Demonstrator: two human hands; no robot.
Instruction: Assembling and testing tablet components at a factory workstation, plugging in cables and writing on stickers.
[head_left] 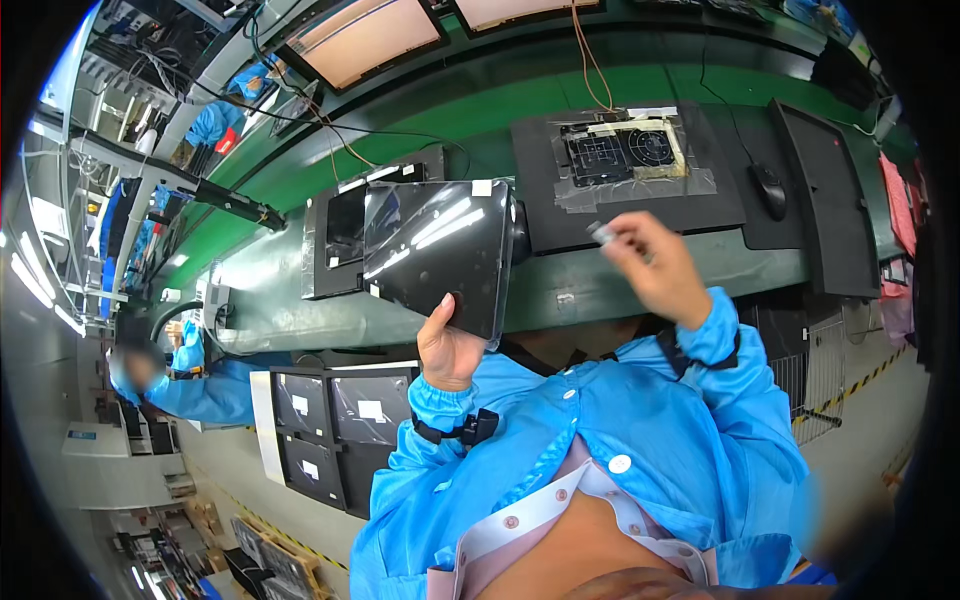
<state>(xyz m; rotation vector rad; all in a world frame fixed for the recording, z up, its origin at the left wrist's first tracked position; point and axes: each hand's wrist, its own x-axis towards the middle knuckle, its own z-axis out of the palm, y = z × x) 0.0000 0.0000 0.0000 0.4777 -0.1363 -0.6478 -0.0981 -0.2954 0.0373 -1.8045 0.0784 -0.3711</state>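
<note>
My left hand [447, 350] grips the lower edge of a flat, glossy black panel [440, 265], its thumb lying on the face. The panel is tilted up over the bench edge, reflects the ceiling lights and carries small white stickers. To its right, my right hand [655, 262] is raised with fingers pinched on a small, pale piece [600, 232], too small to name. Beyond that hand a black mat [640, 215] bears a black fixture [620, 152] with a square and a round grid pattern, edged with clear and yellowish tape.
Behind the panel, a second dark fixture [345, 225] lies on the green bench [250, 265]. A black mouse [768, 190] and an upright black tray [825, 200] stand at the right. Lit monitors [365, 40] line the back. Below left, a compartmented tray [340, 440] holds black panels. A person in blue [205, 392] is at far left.
</note>
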